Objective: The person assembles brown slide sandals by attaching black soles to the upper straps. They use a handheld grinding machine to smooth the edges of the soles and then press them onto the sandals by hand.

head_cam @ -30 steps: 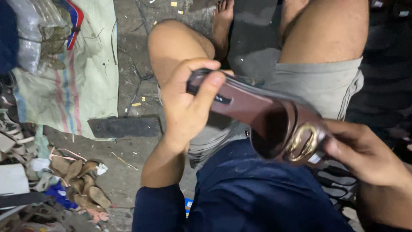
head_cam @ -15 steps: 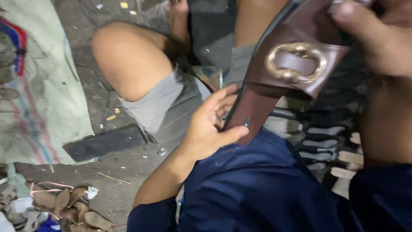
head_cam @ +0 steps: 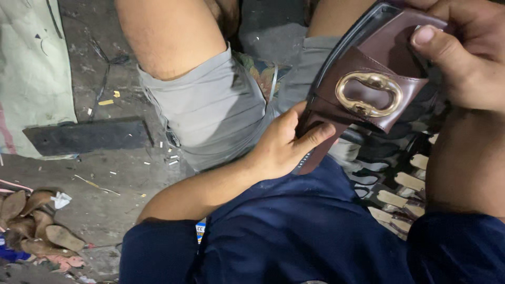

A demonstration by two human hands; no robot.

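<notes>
I hold a brown leather sandal (head_cam: 368, 63) with a wide strap and a gold oval buckle (head_cam: 369, 93) over my lap. My left hand (head_cam: 281, 144) grips the sandal's near end, thumb lying along the sole's edge. My right hand (head_cam: 463, 58) grips its far end at the upper right, thumb pressed on the strap. The sandal is tilted, strap side facing me. My legs in grey shorts (head_cam: 210, 110) lie under it.
A dark flat strip (head_cam: 84, 135) lies on the dirty concrete floor at left, next to a pale woven sack (head_cam: 31, 68). Several tan leather sole pieces (head_cam: 31, 221) are heaped at the lower left. A patterned mat (head_cam: 400, 179) lies at right.
The sandal has swung up and to the right, and its strap now faces me. My left hand slid from the top of the sole down to its near end. The view panned left.
</notes>
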